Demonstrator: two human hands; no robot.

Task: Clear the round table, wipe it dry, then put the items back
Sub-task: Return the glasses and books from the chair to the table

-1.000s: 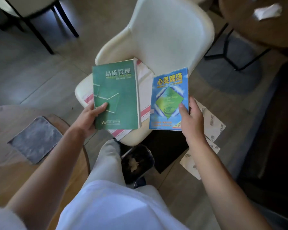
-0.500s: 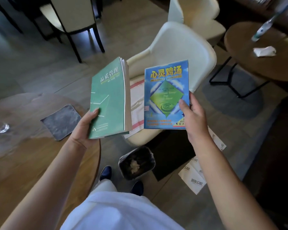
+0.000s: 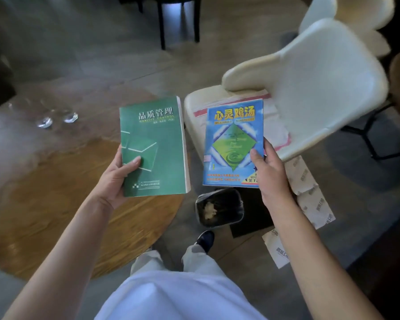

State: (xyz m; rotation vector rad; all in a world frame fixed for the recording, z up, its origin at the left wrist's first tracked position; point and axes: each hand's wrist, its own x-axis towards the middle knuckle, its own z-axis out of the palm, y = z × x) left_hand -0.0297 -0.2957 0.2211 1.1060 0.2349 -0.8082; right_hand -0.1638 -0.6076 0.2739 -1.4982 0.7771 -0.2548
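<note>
My left hand point(image 3: 116, 179) grips a thick green book point(image 3: 153, 146) by its lower left edge, held over the right part of the round wooden table point(image 3: 56, 204). In my right hand point(image 3: 270, 179) is a thin blue magazine point(image 3: 233, 144), held by its lower right corner above the floor between the table and a cream chair point(image 3: 310, 88). A red-and-white paper point(image 3: 275, 125) lies on the chair seat. Two small glass objects point(image 3: 56, 118) sit on the far left of the table top. The grey cloth is hidden behind the green book or out of view.
A small black waste bin point(image 3: 219, 207) with crumpled paper inside stands on the floor below the magazine, by my feet. Printed paper sheets point(image 3: 307, 197) lie on the floor at right. A dark chair point(image 3: 178, 19) stands at the back.
Both books have been lifted off the chair and carried left. The green book now hangs over the table edge; the view has swung left, bringing more of the table in.
</note>
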